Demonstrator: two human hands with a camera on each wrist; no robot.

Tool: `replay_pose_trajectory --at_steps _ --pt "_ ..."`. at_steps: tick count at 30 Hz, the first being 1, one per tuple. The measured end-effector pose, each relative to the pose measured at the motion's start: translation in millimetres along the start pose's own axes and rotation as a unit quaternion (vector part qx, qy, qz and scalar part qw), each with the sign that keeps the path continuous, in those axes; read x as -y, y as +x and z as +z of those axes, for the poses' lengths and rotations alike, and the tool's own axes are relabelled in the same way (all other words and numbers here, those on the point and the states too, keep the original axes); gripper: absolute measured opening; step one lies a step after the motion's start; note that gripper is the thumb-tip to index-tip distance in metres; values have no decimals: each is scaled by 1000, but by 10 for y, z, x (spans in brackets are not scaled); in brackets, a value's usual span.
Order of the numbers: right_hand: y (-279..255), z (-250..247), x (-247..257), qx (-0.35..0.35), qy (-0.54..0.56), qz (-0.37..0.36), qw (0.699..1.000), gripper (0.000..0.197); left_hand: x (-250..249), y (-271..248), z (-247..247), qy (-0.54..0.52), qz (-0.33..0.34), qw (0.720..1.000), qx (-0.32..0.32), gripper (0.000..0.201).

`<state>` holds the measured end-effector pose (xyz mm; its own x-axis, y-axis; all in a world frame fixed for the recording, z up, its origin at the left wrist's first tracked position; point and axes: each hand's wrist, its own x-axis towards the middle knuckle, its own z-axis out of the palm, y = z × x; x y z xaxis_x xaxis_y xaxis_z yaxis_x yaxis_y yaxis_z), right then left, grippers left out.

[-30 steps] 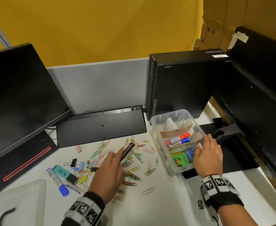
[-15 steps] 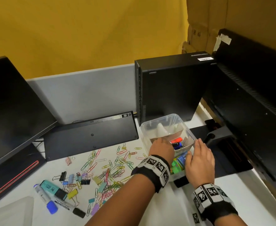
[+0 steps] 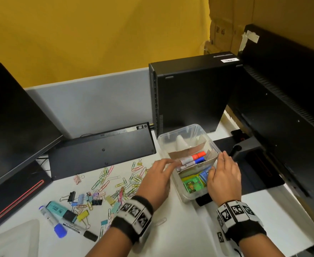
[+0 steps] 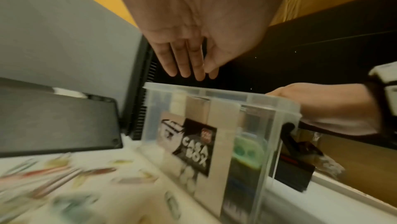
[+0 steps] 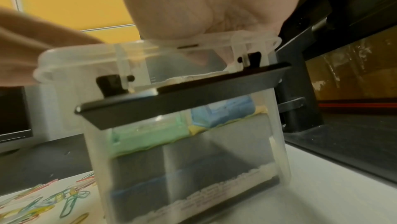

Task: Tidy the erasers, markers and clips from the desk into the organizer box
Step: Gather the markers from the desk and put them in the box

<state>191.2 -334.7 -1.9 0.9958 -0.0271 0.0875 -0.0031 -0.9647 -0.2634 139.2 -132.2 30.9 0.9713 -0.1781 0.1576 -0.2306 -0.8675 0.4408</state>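
Resting along the right rim of the clear organizer box (image 3: 186,129), our right hand (image 3: 224,176) lies flat with its fingers straight and together, touching the plastic wall and curling round nothing; our left hand (image 3: 157,176) hangs over the box's left rim with fingers loosely extended and empty (the left wrist view shows them straight, just above the rim); inside the box, cardboard dividers make compartments, and in the middle one we see a red-capped marker (image 3: 193,158) lying beside a blue-capped marker (image 3: 197,161); the nearest compartment holds a green eraser (image 3: 192,184) and a blue eraser (image 3: 205,173); on the white desk (image 3: 180,234) to the left, coloured paper clips (image 3: 122,180) lie scattered with binder clips (image 3: 96,201) among them; near the desk's front-left edge we see a teal highlighter (image 3: 60,210), a blue-capped pen (image 3: 53,221) and a black-capped marker (image 3: 78,229), close together and well apart from the box.
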Motion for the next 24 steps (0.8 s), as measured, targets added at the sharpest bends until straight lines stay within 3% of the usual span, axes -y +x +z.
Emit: replay_pose_trajectory --at_steps 5,8,11,15,18,20,24 --pt "16 -31 37 24 -50 3 998 62 531 -926 -71 13 -100 995 6 41" --pt "-22 -97 209 8 -29 -31 999 62 843 -1460 -183 18 -180 983 3 39" --pt "-87 -158 522 -29 44 -120 991 48 1144 -1918 -354 39 -230 972 -30 37" --pt "-370 -184 1122 -30 135 -288 948 26 1518 -2323 -605 111 -311 943 -34 35" --pt "-793 45 1637 53 145 -407 900 21 1777 -2430 -755 151 -357 922 11 43" --pt "-1090 279 1951 133 121 -466 867 23 1928 -2394 -826 161 -354 920 39 42" --pt "-1497 725 2434 275 20 -460 844 33 2117 -2267 -888 189 -311 924 117 32"
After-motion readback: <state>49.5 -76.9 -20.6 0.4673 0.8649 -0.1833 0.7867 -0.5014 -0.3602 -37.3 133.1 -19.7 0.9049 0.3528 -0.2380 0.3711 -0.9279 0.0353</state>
